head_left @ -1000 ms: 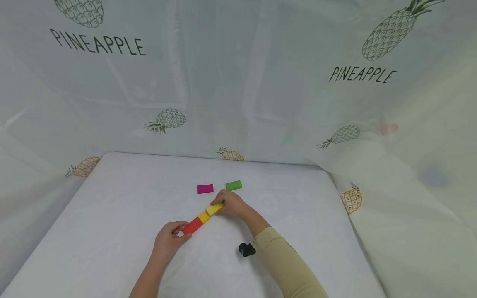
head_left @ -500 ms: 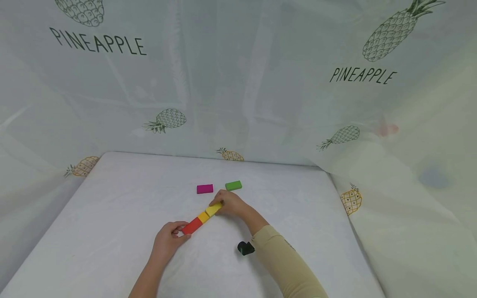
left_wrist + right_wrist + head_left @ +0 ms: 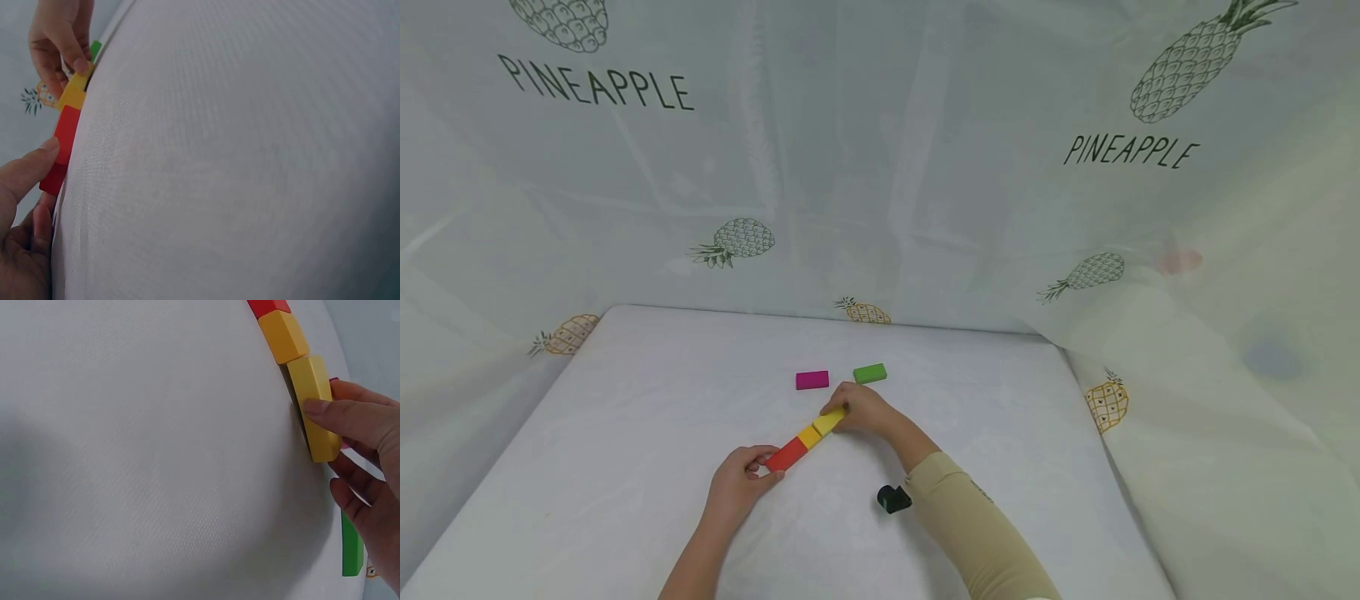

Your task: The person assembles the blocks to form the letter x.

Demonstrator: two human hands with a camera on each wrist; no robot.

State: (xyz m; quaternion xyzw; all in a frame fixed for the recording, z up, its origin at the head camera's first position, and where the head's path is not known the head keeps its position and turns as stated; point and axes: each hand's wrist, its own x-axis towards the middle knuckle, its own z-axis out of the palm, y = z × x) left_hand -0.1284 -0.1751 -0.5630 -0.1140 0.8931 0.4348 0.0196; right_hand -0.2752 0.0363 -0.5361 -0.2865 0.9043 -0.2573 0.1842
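Note:
Three blocks lie end to end in a slanting row on the white table: a red block (image 3: 787, 454), a short orange block (image 3: 809, 437) and a yellow block (image 3: 827, 422). My left hand (image 3: 737, 483) pinches the red one at the row's near end, its thumb along one side in the left wrist view. At the far end my right hand (image 3: 867, 410) holds the yellow block (image 3: 315, 406) between thumb and fingers. The orange block (image 3: 283, 337) sits between the two, right at the yellow one's end.
Beyond the row lie a magenta block (image 3: 812, 380) and a green block (image 3: 870, 373). A small black object (image 3: 894, 499) stands beside my right sleeve. Behind the table (image 3: 1000, 417) hangs a pale curtain (image 3: 850, 167) printed with pineapples.
My right hand has shifted the yellow block slightly toward the orange one, bringing it closer in line. My left hand stays in place on the red block.

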